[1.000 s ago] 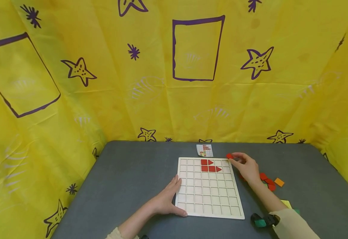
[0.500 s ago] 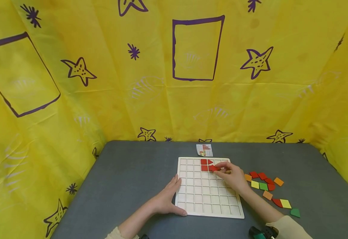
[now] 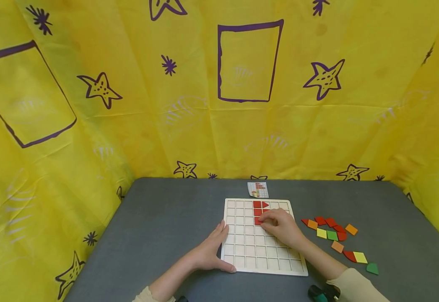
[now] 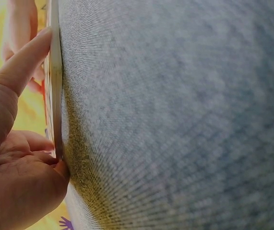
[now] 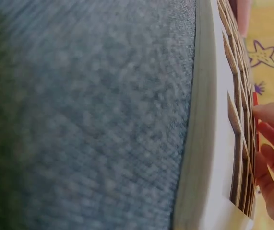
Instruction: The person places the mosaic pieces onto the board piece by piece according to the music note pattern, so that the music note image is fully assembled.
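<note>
A white grid board [image 3: 249,241] lies on the dark grey table. My left hand [image 3: 207,253] spans its near left corner, fingers along the left edge and thumb on the front edge; the left wrist view shows that thumb [image 4: 29,60] on the board's rim. Over the grid, my right hand [image 3: 282,228] pinches a red square tile [image 3: 257,220] in the third row, its fingertips covering part of it. Above it are a red square [image 3: 257,204] and red triangle [image 3: 265,204] in the top row, and red tiles [image 3: 258,212] partly hidden by the fingers.
Right of the board lie several loose tiles: orange squares [image 3: 351,229], red pieces [image 3: 320,220], yellow squares [image 3: 360,257] and green ones [image 3: 372,269]. A small printed card [image 3: 258,190] with a coloured grid pattern lies behind the board. Yellow cloth [image 3: 189,138] surrounds the table.
My right hand has moved from beyond the board's far right corner, carrying a red tile, in over the grid to the third row. A red tile now shows there. My left hand stays put.
</note>
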Demonstrator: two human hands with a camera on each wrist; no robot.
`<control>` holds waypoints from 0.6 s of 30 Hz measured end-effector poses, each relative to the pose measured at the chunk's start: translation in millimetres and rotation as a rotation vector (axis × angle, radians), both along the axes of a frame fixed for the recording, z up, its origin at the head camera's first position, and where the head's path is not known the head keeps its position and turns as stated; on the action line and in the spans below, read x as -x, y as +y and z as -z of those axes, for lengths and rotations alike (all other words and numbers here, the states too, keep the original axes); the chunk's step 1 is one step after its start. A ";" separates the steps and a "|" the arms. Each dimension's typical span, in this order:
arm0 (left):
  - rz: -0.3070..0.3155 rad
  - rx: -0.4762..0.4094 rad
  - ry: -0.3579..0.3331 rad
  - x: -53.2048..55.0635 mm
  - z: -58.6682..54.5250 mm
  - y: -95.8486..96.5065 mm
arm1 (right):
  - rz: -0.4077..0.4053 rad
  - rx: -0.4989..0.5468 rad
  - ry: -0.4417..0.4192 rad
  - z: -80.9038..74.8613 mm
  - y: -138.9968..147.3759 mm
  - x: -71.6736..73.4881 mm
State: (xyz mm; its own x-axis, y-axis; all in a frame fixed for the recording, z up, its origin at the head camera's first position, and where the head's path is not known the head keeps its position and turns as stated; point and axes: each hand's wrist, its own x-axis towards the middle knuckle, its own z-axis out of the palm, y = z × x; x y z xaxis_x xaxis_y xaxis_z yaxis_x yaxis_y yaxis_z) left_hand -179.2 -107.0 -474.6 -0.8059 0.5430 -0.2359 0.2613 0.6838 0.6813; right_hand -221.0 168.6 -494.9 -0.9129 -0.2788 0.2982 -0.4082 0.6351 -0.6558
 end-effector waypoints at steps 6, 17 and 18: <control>-0.001 -0.002 -0.008 0.1 -0.1 0.0 | 0.009 -0.029 0.003 -0.9 -2.0 0.0; -0.002 -0.004 0.004 0.0 1.2 0.2 | 0.035 0.001 -0.053 -0.5 1.5 -2.4; -0.002 -0.006 0.004 0.0 1.2 0.2 | 0.047 0.009 -0.063 -0.8 2.9 -3.4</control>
